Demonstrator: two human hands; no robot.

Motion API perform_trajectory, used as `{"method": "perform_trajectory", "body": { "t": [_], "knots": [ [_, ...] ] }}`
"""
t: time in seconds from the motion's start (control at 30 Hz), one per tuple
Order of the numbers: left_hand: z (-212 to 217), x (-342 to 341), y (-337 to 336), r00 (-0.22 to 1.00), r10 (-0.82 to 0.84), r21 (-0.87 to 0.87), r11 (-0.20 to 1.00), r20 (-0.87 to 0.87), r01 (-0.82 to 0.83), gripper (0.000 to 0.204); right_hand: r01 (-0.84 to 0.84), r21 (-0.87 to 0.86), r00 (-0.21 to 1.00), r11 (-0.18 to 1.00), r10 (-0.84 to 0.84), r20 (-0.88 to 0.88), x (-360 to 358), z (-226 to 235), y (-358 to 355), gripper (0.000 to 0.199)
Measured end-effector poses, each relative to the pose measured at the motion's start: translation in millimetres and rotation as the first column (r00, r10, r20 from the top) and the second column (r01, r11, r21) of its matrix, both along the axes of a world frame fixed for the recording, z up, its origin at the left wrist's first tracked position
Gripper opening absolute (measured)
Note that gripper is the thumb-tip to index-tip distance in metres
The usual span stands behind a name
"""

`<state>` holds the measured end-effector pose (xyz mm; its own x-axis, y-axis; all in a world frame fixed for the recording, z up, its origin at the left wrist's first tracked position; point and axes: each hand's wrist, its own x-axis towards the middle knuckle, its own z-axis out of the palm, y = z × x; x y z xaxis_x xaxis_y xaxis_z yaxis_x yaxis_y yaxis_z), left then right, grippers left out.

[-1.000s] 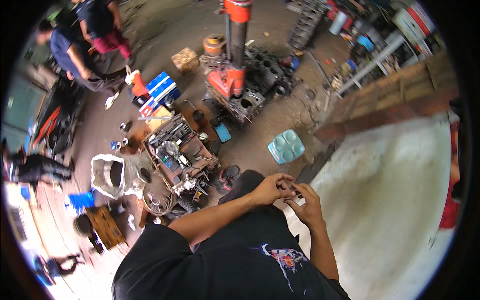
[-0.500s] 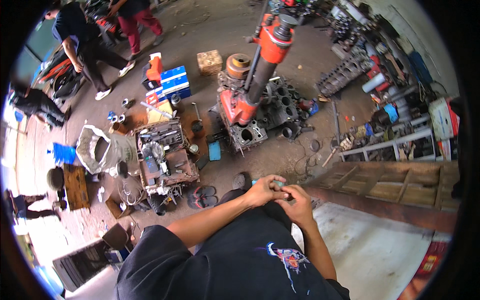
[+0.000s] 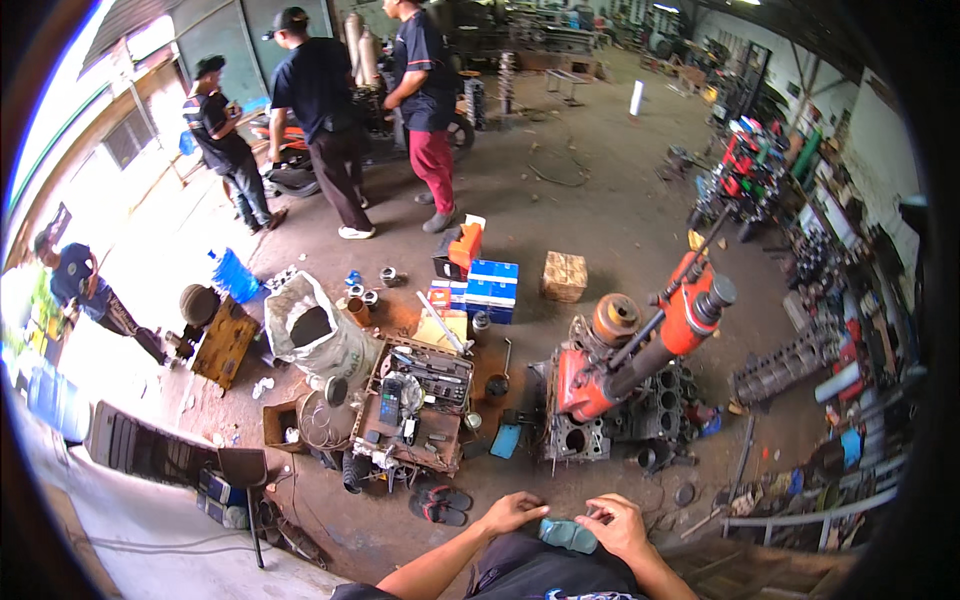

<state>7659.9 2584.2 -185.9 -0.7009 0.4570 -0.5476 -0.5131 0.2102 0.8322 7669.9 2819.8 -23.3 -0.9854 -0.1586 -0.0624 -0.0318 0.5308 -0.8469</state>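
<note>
My left hand (image 3: 514, 512) is at the lower middle, fingers stretched to the right and apparently holding nothing. My right hand (image 3: 618, 524) faces it with bent fingers, thumb and fingertips apart. Between them, over my lap, is a small teal, two-lobed thing (image 3: 568, 535) whose kind I cannot make out. Both hands are close to its edges; whether either touches it is unclear. Ahead, an orange-red machine with a thick slanted column (image 3: 650, 360) stands on an engine block (image 3: 575, 440) with round cylinder bores.
Left of the machine, a tool-laden bench (image 3: 430, 440) stands beside a white sack (image 3: 300, 320). Black-and-red sandals (image 3: 440, 504) lie before it. A blue box (image 3: 492, 290) and wooden block (image 3: 565, 276) are farther off. Several people (image 3: 320, 100) stand far left; metal parts (image 3: 790, 360) line the right.
My view has tilted up and swung left, so more of the workshop shows. My hands, joined at the fingertips before, are now apart, with the teal thing visible between them.
</note>
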Motion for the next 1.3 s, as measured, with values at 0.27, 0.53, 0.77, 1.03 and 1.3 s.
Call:
{"method": "perform_trajectory", "body": {
  "t": [0.27, 0.53, 0.77, 1.03, 1.3],
  "knots": [
    [-66.5, 77.5, 18.5, 0.909, -0.294, -0.41, 0.821, 0.296, 0.398, 0.126, -0.317, -0.043, 0.948, 0.947, 0.315, -0.052, -45.4, -10.4, 15.1, 0.033],
    [-21.7, 41.0, 117.8, 0.784, -0.541, -0.391, 0.68, 0.303, 0.62, 0.107, -0.321, -0.097, 0.947, 0.942, 0.317, -0.055, -52.3, -31.7, 140.8, 0.034],
    [-49.2, 37.6, 210.4, 0.827, -0.44, -0.572, 0.599, 0.349, 0.56, 0.102, -0.144, -0.037, 0.989, 0.989, 0.145, 0.012, -46.4, -73.3, 277.4, 0.034],
    [-21.7, 69.9, 228.1, 0.942, 0.134, -0.748, 0.646, 0.308, 0.153, 0.108, -0.342, -0.056, 0.935, 0.938, 0.346, 0.083, -63.8, -115.0, 300.4, 0.037],
    [-6.6, 102.2, 224.9, 0.988, -0.007, -0.852, 0.506, 0.154, 0.136, 0.051, -0.476, -0.108, 0.865, 0.873, 0.487, 0.125, -77.9, -105.3, 263.8, 0.04]
  ]
}}
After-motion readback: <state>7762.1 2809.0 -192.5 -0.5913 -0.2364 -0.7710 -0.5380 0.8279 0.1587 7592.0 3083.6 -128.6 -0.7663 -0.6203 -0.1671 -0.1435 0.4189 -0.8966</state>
